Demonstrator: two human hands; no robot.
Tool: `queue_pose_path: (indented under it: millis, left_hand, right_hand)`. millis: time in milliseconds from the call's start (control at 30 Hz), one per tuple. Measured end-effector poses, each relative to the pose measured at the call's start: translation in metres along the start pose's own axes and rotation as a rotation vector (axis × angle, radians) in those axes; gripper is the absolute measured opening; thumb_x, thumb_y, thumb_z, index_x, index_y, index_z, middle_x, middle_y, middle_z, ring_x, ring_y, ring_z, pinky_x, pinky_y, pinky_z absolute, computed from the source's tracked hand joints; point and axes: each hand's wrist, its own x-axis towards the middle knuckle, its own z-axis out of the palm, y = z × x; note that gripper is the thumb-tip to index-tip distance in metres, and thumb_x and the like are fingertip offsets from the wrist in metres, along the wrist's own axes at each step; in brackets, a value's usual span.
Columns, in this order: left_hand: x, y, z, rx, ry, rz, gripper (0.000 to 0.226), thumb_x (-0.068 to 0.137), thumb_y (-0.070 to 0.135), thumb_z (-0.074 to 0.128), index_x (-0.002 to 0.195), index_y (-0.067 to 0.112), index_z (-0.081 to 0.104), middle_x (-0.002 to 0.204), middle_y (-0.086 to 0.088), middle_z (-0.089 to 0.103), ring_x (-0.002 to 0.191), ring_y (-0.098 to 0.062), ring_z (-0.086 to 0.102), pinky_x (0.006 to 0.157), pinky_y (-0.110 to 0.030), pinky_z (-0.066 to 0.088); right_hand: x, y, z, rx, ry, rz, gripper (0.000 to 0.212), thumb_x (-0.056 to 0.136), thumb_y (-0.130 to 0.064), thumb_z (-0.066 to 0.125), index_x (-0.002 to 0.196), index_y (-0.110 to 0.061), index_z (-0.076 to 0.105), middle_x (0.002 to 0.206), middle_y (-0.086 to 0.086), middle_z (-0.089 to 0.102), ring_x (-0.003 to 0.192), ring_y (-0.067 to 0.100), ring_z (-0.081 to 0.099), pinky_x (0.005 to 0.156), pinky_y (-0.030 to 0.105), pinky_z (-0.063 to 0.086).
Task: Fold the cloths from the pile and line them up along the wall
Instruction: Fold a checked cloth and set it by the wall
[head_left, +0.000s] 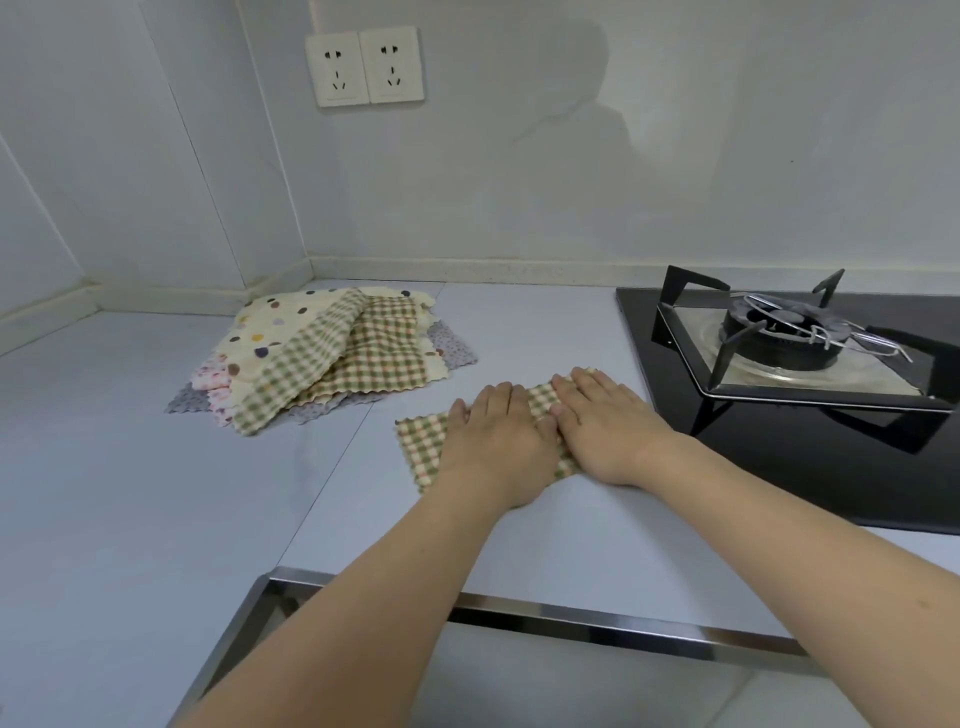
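Both forearms reach in from the near edge of the counter (156, 493), over a steel-rimmed opening, and end in two flat hands. Left hand (498, 441) and right hand (602, 431) lie side by side, thumbs almost touching, with straight fingers pressing down on a green checked cloth (421, 441). Neither hand grips anything — the palms only flatten the fabric.

This cloth lies as a long strip near the middle of the counter, just beside the black stove (779, 415). Its long axis runs slantwise, from the near left end, which sticks out bare beside the left hand, to the far right end, which peeks out past the right fingertips toward the stove. I judge that it is already folded once and that the next fold must bring one short end over the other, so the free left end is the natural one to lift, and the left hand is nearer to it.

Remaining cloths wait in a loose pile (332, 353) at the far left corner, close to the wall (519, 182) — no folded cloth lies along it yet.
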Motion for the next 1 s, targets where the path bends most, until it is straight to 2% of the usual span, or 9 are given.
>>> queue_pose_path:
  millis: [100,200,600,800,900,1000]
  left_hand:
    - [-0.006,0.000,-0.006,-0.073,-0.045,-0.045,0.067,0.100,0.052,0.015,0.155,0.013,0.010,0.163,-0.003,0.006,0.149,-0.022,0.002,0.120,-0.047,0.000]
    - [-0.016,-0.010,-0.010,-0.083,-0.052,-0.061,0.067,0.100,0.050,0.016,0.155,0.013,0.006,0.163,-0.004,0.001,0.149,-0.023,-0.003,0.120,-0.045,-0.002]
    - [-0.053,-0.075,-0.025,-0.073,-0.114,-0.055,0.058,0.104,0.041,0.012,0.156,0.018,0.001,0.163,0.004,-0.006,0.148,-0.012,-0.009,0.121,-0.035,-0.005]
    - [-0.060,-0.082,-0.031,-0.118,-0.135,-0.027,0.058,0.104,0.044,0.014,0.156,0.020,0.005,0.163,0.006,-0.001,0.148,-0.011,-0.005,0.120,-0.032,-0.004]
    - [-0.064,-0.091,-0.037,-0.202,-0.112,-0.020,0.053,0.104,0.042,0.021,0.154,0.024,0.018,0.161,0.008,0.013,0.147,-0.011,0.008,0.120,-0.029,0.004]
    - [-0.069,-0.104,-0.048,-0.181,-0.150,0.008,0.050,0.104,0.037,0.026,0.152,0.027,0.025,0.159,0.010,0.020,0.144,-0.015,0.015,0.118,-0.030,0.011]
  right_hand:
    - [0.000,0.001,-0.001,0.004,-0.004,-0.002,0.055,0.103,-0.040,0.010,0.155,-0.025,0.000,0.162,-0.001,-0.007,0.148,0.017,-0.009,0.121,0.039,-0.002]
    - [-0.003,0.001,-0.002,0.014,-0.014,-0.004,0.055,0.102,-0.041,0.009,0.154,-0.027,0.000,0.162,-0.001,-0.007,0.148,0.017,-0.010,0.120,0.040,-0.003]
    - [0.001,0.005,-0.001,-0.043,-0.034,-0.016,0.056,0.102,-0.041,0.008,0.154,-0.025,-0.003,0.162,0.002,-0.008,0.148,0.020,-0.010,0.120,0.041,-0.002]
    - [0.016,0.012,-0.016,-0.082,-0.141,-0.013,0.062,0.100,-0.053,0.009,0.154,-0.028,-0.006,0.161,0.006,-0.013,0.149,0.023,-0.009,0.120,0.042,-0.004]
    - [-0.002,-0.009,-0.020,-0.140,0.008,-0.009,0.059,0.102,-0.044,0.018,0.155,-0.023,0.002,0.161,0.008,-0.009,0.149,0.027,-0.005,0.120,0.045,-0.001]
    - [-0.053,-0.052,-0.014,-0.035,0.271,-0.293,0.051,0.098,-0.038,0.036,0.145,-0.018,0.034,0.153,0.003,0.028,0.139,0.022,0.025,0.114,0.037,0.021]
